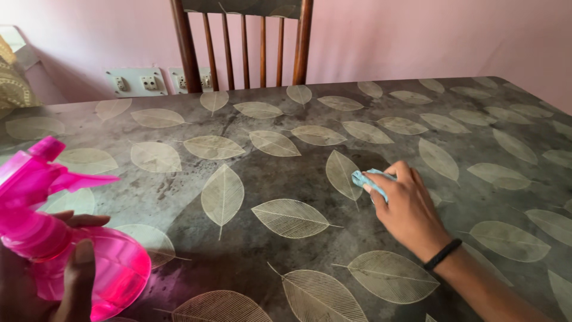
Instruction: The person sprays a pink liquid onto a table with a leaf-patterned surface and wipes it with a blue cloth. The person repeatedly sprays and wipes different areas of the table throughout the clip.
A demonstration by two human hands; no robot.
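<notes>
Two hands engaged: my left hand (36,280) grips a pink spray bottle (65,238), contents indiscernible; right hand (405,206) clutches a blue cloth (369,179) on the worktop (268,179).

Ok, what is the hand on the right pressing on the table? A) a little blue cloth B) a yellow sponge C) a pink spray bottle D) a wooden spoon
A, since the right hand presses a small light blue cloth flat against the leaf-patterned table, while the pink spray bottle sits in the left hand.
</notes>
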